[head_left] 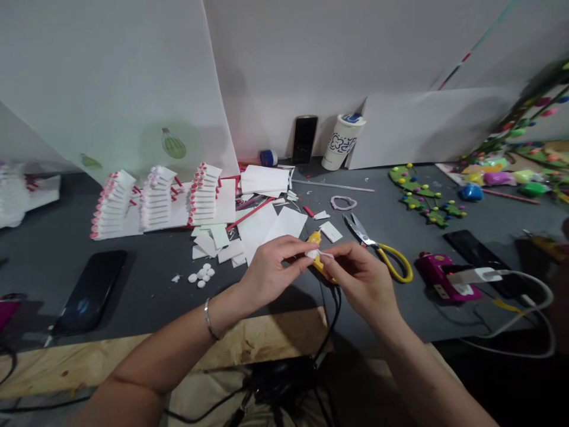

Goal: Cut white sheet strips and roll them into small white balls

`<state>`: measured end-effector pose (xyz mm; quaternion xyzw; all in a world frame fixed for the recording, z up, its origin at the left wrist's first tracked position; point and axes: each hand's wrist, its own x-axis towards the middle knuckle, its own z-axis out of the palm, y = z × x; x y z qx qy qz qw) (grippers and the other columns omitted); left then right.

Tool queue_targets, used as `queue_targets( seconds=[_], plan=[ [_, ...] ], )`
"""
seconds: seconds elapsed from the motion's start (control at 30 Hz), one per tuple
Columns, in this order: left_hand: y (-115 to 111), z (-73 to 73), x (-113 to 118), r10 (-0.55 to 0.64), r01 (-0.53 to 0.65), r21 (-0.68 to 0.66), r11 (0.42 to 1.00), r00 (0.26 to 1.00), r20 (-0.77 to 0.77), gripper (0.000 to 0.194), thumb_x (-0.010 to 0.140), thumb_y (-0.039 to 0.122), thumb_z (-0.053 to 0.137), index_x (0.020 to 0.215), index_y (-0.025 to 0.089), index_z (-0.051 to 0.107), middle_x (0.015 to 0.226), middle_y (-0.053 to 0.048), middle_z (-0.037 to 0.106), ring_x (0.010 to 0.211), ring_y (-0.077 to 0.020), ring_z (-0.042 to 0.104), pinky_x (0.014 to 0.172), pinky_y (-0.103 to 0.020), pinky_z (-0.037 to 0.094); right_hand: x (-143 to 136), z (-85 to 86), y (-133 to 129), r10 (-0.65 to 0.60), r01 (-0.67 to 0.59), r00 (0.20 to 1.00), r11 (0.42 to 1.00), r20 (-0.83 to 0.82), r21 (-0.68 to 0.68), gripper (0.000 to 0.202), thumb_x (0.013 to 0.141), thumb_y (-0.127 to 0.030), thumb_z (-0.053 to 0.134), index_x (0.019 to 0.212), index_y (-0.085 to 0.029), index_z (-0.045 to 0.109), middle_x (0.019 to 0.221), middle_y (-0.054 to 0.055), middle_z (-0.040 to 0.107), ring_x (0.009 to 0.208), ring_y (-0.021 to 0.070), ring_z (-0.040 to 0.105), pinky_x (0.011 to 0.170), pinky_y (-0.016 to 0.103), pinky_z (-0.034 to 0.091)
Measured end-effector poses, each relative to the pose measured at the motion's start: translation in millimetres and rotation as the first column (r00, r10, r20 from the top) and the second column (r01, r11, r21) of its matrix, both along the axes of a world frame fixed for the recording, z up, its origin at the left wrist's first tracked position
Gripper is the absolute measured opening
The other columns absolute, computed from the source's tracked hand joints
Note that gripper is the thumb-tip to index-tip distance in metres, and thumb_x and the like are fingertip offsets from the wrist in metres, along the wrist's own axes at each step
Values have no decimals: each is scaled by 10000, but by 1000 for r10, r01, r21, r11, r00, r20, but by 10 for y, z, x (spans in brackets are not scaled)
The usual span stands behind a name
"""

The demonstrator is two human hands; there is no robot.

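Black and rectangular, a flat phone (91, 290) is seen at nine o'clock from the meeting hands, laid on the dark grey tabletop (146, 284). At ten o'clock, three fanned rows of white strips with red or pale pink tips (118, 204) are spread over white sheets. Back at nine o'clock, small white discs (202, 276) are clustered near loose cut card pieces (229, 252).

A small white round piece (312, 254) is gripped between the fingertips of the left hand (269, 270), above whose wrist a silver bangle (208, 320) is worn. Under the fingertips, a yellow tool with a black cord (316, 237) is partly covered. At twelve o'clock, an upright dark phone (304, 139) is leaned against the white backing. At one o'clock, a white cup with blue patterning (341, 143) is stood.

By the right hand (367, 284), a thin white strip (327, 255) is pinched between closed fingertips; it appears to be joined to the round piece, though the contact is partly hidden.

Yellow-handled metal scissors (391, 249) are laid open at three o'clock. Green shapes with coloured balls (415, 190) are spread at two o'clock, and a magenta power block (440, 276) is set beyond the scissors.
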<state>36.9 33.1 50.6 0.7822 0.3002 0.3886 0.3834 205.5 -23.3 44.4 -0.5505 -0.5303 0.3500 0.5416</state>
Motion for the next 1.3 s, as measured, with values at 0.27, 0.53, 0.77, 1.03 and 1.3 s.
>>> queue_targets(
  seconds=[0.27,0.53,0.77,1.03,1.3],
  plan=[
    [-4,-6,11,-20,20,107,994,1000,-8,223,871,181,608,1065,199,716,954,-68,712,864,-148,668,784,-271,545,10,-53,14,19,-19,999,1000,-45,8,128,782,-313,712,801,-199,657,660,-1,650,563,113,583,511,219,466],
    [-43,-6,23,3,-1,-28,1000,998,58,214,862,196,620,1048,202,724,951,-65,712,805,-137,666,705,-231,546,-4,-44,-3,25,-20,992,999,-127,38,91,785,-281,718,778,-202,674,723,14,694,584,121,623,550,239,523],
    [-69,-108,64,35,-11,-158,987,988,150,221,861,231,634,1060,225,730,956,-59,695,840,-149,653,748,-257,540,-75,-117,-44,-55,52,998,982,12,179,29,801,-204,693,820,-224,681,810,21,711,746,149,678,656,262,564],
    [-71,-50,76,39,105,-443,890,952,303,282,851,274,635,1117,206,702,1013,-67,676,816,-146,656,757,-284,550,-51,-218,-6,-111,92,991,965,68,247,75,816,-176,681,865,-233,672,861,21,707,741,141,684,651,255,568],
    [-81,-54,114,139,136,-641,755,922,360,230,700,278,784,892,163,735,762,-23,710,659,-130,643,705,-289,545,-51,-177,-43,-250,25,871,883,424,468,130,818,-144,664,858,-268,673,858,36,742,748,195,705,657,326,568]
  ],
)
